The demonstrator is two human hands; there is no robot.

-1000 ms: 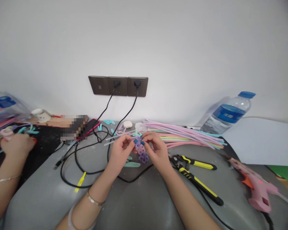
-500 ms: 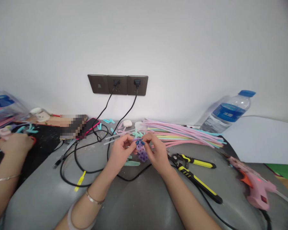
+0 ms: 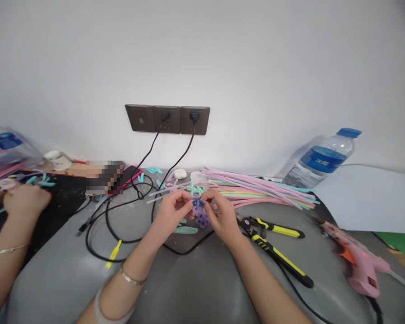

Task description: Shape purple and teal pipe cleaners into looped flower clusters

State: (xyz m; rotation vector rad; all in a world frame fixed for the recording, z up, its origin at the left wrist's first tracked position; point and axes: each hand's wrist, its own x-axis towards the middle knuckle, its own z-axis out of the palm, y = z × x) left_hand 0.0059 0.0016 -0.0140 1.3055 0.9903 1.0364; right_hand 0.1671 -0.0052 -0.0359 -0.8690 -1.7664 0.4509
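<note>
Left hand (image 3: 170,213) and right hand (image 3: 222,216) pinch the far end of the purple flowers (image 3: 202,219), which sit between them over the bench (image 3: 189,288), left of the pliers (image 3: 283,261).

Over 1 second, the 2 thumbs (image 3: 186,209) of the left hand (image 3: 170,215) and right hand (image 3: 223,217) have drawn closer, nearly meeting across the purple piece (image 3: 201,219) between the fingers (image 3: 213,195).

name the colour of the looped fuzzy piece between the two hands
The looped piece is purple, in lighter and darker shades; the head view shows it.
</note>
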